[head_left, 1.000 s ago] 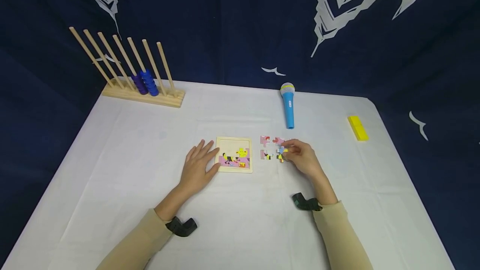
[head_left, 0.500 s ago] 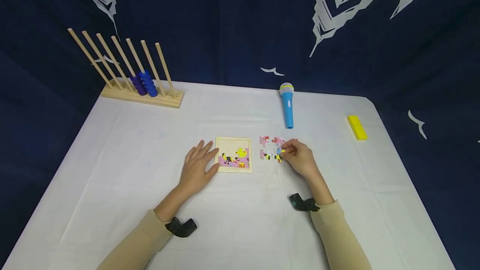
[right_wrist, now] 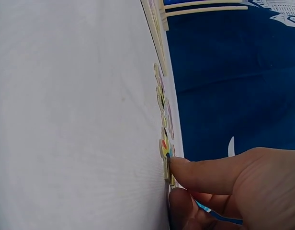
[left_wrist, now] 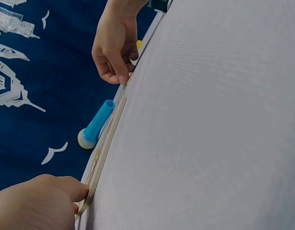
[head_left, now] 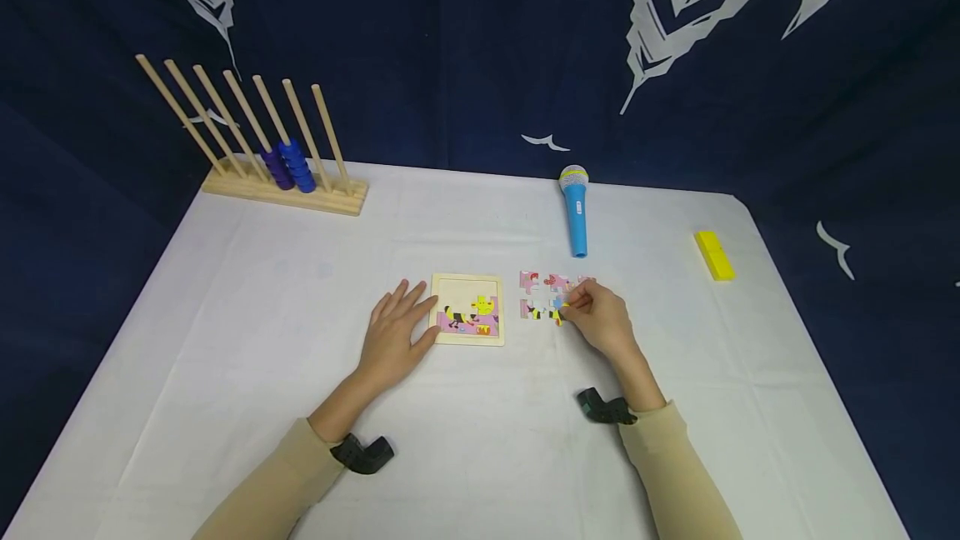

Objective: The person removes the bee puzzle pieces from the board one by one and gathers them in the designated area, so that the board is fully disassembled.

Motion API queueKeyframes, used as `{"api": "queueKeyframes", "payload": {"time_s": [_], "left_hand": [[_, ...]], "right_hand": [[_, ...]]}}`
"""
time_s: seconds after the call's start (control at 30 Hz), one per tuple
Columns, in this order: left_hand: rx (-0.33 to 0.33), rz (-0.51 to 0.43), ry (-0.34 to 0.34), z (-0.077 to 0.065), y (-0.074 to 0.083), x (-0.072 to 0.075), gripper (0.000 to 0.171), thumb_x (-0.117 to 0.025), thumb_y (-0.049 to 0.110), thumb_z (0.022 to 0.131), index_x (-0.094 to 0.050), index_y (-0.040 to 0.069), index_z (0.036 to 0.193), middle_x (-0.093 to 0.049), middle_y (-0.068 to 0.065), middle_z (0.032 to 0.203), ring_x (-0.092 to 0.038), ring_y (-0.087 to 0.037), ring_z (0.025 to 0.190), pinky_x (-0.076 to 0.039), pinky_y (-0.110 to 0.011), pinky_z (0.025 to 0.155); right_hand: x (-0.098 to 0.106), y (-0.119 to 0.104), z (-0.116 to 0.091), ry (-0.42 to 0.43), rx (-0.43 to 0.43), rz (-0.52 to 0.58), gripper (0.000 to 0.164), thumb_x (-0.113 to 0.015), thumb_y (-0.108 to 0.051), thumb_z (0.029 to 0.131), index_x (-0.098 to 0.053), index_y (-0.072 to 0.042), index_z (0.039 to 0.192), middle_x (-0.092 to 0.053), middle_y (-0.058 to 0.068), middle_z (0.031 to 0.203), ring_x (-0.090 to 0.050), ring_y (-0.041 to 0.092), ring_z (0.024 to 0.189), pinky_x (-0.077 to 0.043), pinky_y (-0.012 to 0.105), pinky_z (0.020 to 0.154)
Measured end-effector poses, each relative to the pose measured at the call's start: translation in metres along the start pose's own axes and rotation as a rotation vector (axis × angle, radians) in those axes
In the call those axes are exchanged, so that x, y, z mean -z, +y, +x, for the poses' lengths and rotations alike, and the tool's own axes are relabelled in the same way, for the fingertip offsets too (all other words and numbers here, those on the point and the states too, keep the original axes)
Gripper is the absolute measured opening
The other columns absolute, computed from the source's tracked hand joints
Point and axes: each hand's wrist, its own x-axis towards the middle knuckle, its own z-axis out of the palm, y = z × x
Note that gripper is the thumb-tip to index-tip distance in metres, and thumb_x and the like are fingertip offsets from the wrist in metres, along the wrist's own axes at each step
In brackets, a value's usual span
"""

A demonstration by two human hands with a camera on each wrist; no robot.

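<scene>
Pinching at its fingertips, the right hand [head_left: 603, 319] has its thumb on a blue, yellow and black puzzle piece [head_left: 556, 312], right of center in the head view, with its fingers curled beside it. Around that piece lie other loose pieces: a pink one [head_left: 529, 280] to the upper left, another pink one [head_left: 557, 282] just above, and a pink one with black and yellow [head_left: 533, 310] to the left; a further bit of pink shows at the fingers' upper edge. Near the center of the frame, the left hand [head_left: 393, 338] lies with relaxed, spread fingers, touching the left border of a square wooden puzzle tray [head_left: 472, 341]. Fitted pieces [head_left: 468, 326] in pink and yellow fill the tray's lower part and reach higher at the right. Black devices sit on both wrists, below tan sleeves. Farther up the white table [head_left: 480, 440], a blue toy microphone [head_left: 577, 219] lies above the loose pieces, a yellow block [head_left: 715, 256] lies toward the right, and a wooden peg rack [head_left: 300, 200] with purple and blue rings stands at the upper left, before a dark blue patterned cloth [head_left: 450, 48].
</scene>
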Motion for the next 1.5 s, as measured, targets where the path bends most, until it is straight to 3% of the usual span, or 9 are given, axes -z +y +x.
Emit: {"api": "queueKeyframes", "payload": {"time_s": [0.2, 0.6, 0.77, 0.93, 1.1, 1.27, 1.5], "left_hand": [[0.005, -0.001, -0.001, 0.0, 0.0, 0.0, 0.045, -0.067, 0.022, 0.091, -0.061, 0.004, 0.132, -0.045, -0.017, 0.15, -0.028, -0.036, 0.147, -0.016, -0.055, 0.118], [0.002, 0.006, -0.005, 0.001, -0.001, -0.001, 0.045, -0.067, 0.022, 0.091, -0.061, 0.005, 0.132, -0.045, -0.016, 0.15, -0.027, -0.035, 0.147, -0.017, -0.055, 0.118], [0.002, 0.013, -0.009, 0.001, -0.002, -0.001, 0.045, -0.066, 0.023, 0.091, -0.06, 0.005, 0.132, -0.045, -0.016, 0.15, -0.027, -0.034, 0.148, -0.016, -0.055, 0.118], [0.005, 0.013, -0.002, 0.001, -0.002, -0.002, 0.046, -0.067, 0.023, 0.091, -0.06, 0.005, 0.132, -0.044, -0.016, 0.151, -0.026, -0.035, 0.148, -0.016, -0.055, 0.118], [0.004, 0.003, 0.0, 0.001, 0.0, -0.003, 0.047, -0.068, 0.023, 0.09, -0.06, 0.004, 0.132, -0.044, -0.016, 0.151, -0.026, -0.036, 0.148, -0.016, -0.056, 0.118], [-0.001, 0.007, -0.005, 0.001, 0.0, -0.004, 0.045, -0.066, 0.023, 0.091, -0.061, 0.005, 0.132, -0.044, -0.015, 0.151, -0.027, -0.035, 0.147, -0.017, -0.056, 0.118], [-0.001, 0.021, 0.004, 0.001, -0.002, -0.003, 0.045, -0.066, 0.023, 0.091, -0.061, 0.005, 0.132, -0.045, -0.016, 0.15, -0.028, -0.035, 0.147, -0.018, -0.056, 0.118]], "right_hand": [[0.0, 0.001, 0.0, 0.005, 0.003, -0.027, 0.014, -0.072, -0.011, 0.085, -0.061, -0.003, 0.086, -0.064, 0.011, 0.08, -0.057, 0.021, 0.071, -0.041, 0.027, 0.062], [0.001, -0.002, 0.0, 0.05, 0.015, 0.056, 0.009, -0.068, -0.007, 0.088, -0.063, -0.001, 0.092, -0.064, 0.014, 0.086, -0.056, 0.021, 0.072, -0.044, 0.027, 0.064], [-0.004, -0.016, -0.002, 0.057, 0.077, 0.104, 0.012, -0.069, -0.006, 0.087, -0.064, -0.001, 0.097, -0.065, 0.014, 0.091, -0.054, 0.022, 0.074, -0.044, 0.025, 0.062], [-0.018, -0.042, -0.002, -0.033, 0.203, 0.166, 0.025, -0.073, -0.004, 0.084, -0.064, 0.0, 0.106, -0.064, 0.015, 0.101, -0.058, 0.02, 0.077, -0.046, 0.022, 0.063], [-0.03, -0.065, 0.001, -0.169, 0.275, 0.214, 0.032, -0.075, -0.002, 0.082, -0.064, 0.0, 0.112, -0.063, 0.016, 0.106, -0.059, 0.019, 0.079, -0.046, 0.029, 0.073], [-0.039, -0.076, 0.005, -0.217, 0.275, 0.234, 0.034, -0.073, 0.001, 0.082, -0.064, 0.0, 0.115, -0.062, 0.017, 0.108, -0.06, 0.02, 0.08, -0.046, 0.032, 0.076], [-0.046, -0.079, 0.007, -0.244, 0.257, 0.218, 0.034, -0.073, 0.001, 0.082, -0.064, 0.0, 0.114, -0.062, 0.015, 0.107, -0.059, 0.018, 0.078, -0.045, 0.026, 0.071]]}}
